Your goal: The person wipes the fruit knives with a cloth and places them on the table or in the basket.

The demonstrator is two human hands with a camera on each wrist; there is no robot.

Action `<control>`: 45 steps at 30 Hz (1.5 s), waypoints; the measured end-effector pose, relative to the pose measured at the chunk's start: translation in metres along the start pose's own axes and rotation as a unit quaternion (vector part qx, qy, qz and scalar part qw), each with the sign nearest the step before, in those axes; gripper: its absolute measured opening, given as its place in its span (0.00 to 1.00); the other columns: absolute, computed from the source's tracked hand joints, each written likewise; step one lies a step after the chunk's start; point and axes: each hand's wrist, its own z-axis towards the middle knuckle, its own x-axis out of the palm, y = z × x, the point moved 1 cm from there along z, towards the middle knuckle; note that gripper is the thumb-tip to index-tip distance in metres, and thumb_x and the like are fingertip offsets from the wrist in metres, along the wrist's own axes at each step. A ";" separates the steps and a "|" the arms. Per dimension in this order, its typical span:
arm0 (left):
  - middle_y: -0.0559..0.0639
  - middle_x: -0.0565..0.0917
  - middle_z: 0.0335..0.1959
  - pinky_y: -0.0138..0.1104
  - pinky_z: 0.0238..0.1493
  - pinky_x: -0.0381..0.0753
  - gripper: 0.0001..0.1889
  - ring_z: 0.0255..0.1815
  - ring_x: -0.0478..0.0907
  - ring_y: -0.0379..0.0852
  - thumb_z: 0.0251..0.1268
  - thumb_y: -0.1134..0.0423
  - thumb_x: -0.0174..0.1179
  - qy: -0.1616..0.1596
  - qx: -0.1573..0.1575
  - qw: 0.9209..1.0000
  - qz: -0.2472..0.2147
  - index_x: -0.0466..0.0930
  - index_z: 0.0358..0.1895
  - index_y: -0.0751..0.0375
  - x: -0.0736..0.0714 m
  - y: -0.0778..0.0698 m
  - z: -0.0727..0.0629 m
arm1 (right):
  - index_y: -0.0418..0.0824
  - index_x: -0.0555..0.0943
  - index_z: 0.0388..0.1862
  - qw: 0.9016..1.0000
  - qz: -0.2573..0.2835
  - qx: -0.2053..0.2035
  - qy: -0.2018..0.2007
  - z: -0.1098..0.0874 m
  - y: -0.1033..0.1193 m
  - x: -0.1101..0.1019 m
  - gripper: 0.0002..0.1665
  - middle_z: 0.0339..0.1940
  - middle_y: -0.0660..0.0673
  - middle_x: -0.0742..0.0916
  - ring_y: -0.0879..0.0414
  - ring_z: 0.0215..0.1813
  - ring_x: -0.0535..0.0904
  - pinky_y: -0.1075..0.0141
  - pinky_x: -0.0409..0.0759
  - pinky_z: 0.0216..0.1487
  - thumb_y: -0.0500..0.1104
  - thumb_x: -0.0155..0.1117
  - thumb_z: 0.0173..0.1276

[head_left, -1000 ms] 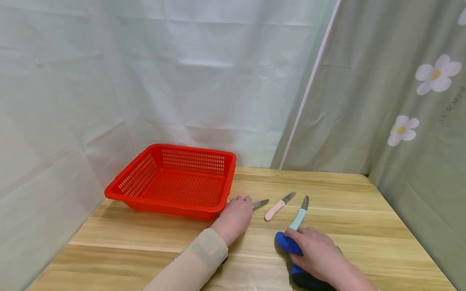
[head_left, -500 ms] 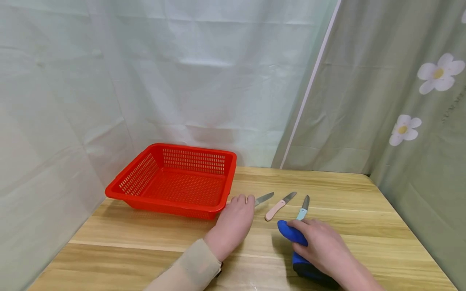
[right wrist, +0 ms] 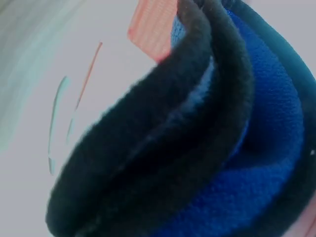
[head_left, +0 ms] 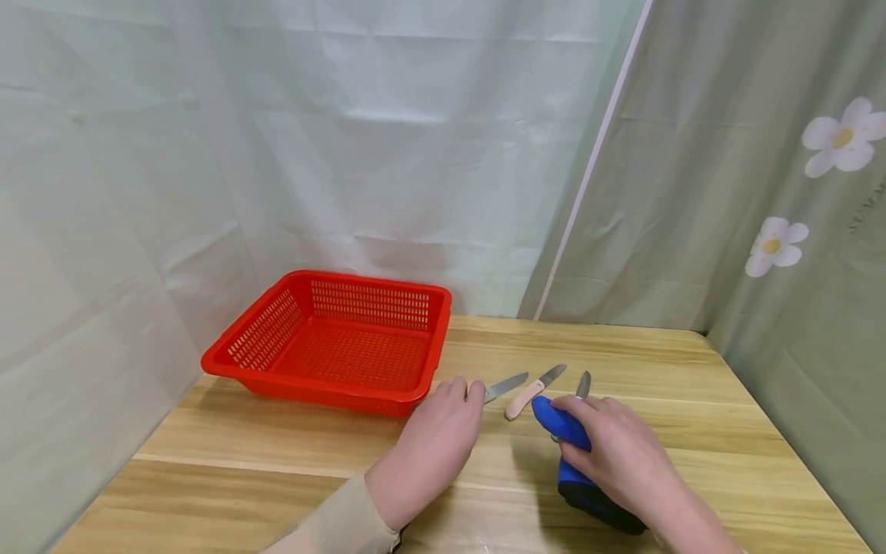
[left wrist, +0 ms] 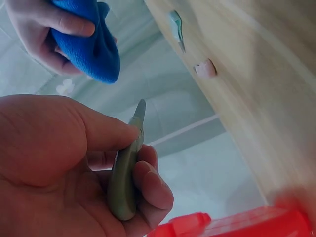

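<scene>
My left hand [head_left: 439,438] grips a small fruit knife [left wrist: 123,182] by its grey-green handle, thumb along one side. The bare blade [head_left: 507,387] points away to the right. To the right, my right hand [head_left: 623,446] pinches a folded blue cloth [head_left: 564,423] with a black border, lifted above the table. In the right wrist view the cloth's black edge and blue folds fill most of the picture. A pink-handled fruit knife [head_left: 527,398] lies between the hands. Past the right hand lies a light-blue-handled fruit knife [head_left: 584,385], its handle mostly hidden in the head view.
A red perforated plastic basket [head_left: 443,323] stands on the wooden table [head_left: 277,469] just left of and beyond my left hand. Behind the table hangs a pale curtain [head_left: 415,154], with a flowered one [head_left: 775,246] on the right.
My left hand has drawn back slightly, and more of its knife's blade now shows. The right hand has lifted the cloth and moved it forward, covering the light-blue handle.
</scene>
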 end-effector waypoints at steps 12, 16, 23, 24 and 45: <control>0.50 0.70 0.29 0.31 0.26 0.75 0.11 0.28 0.70 0.46 0.72 0.74 0.71 -0.003 -0.009 0.999 -0.031 0.76 0.45 0.65 -0.022 0.008 -0.016 | 0.50 0.90 0.61 1.000 0.014 -0.003 -0.027 0.015 0.009 -0.016 0.27 0.44 0.53 0.92 0.57 0.38 0.82 0.53 0.83 0.39 0.41 0.86 0.63; 0.51 0.71 0.31 0.30 0.25 0.75 0.10 0.28 0.70 0.45 0.74 0.72 0.72 0.002 -0.019 0.999 -0.034 0.77 0.47 0.65 -0.026 0.012 -0.016 | 0.52 0.91 0.62 0.999 0.013 0.000 -0.033 0.020 0.014 -0.018 0.27 0.44 0.52 0.92 0.57 0.39 0.83 0.55 0.81 0.39 0.42 0.85 0.64; 0.49 0.71 0.30 0.29 0.23 0.73 0.11 0.28 0.69 0.45 0.74 0.71 0.72 -0.004 -0.021 0.999 -0.048 0.77 0.48 0.64 -0.029 0.016 -0.016 | 0.53 0.92 0.64 0.998 0.025 -0.015 -0.048 0.023 0.020 -0.022 0.27 0.37 0.55 0.87 0.62 0.31 0.71 0.63 0.72 0.32 0.38 0.84 0.66; 0.49 0.71 0.30 0.30 0.23 0.73 0.11 0.28 0.69 0.45 0.74 0.71 0.72 -0.006 -0.021 0.999 -0.048 0.77 0.48 0.64 -0.029 0.016 -0.016 | 0.53 0.91 0.64 0.998 0.028 -0.017 -0.053 0.024 0.021 -0.022 0.27 0.37 0.55 0.87 0.62 0.31 0.70 0.63 0.71 0.32 0.38 0.84 0.67; 0.48 0.70 0.28 0.29 0.24 0.70 0.13 0.25 0.67 0.43 0.73 0.69 0.74 -0.006 -0.011 0.999 -0.039 0.76 0.47 0.64 -0.037 0.019 -0.016 | 0.52 0.90 0.66 0.994 -0.030 -0.064 -0.086 0.044 0.060 -0.002 0.31 0.45 0.45 0.87 0.51 0.37 0.84 0.56 0.81 0.36 0.43 0.87 0.64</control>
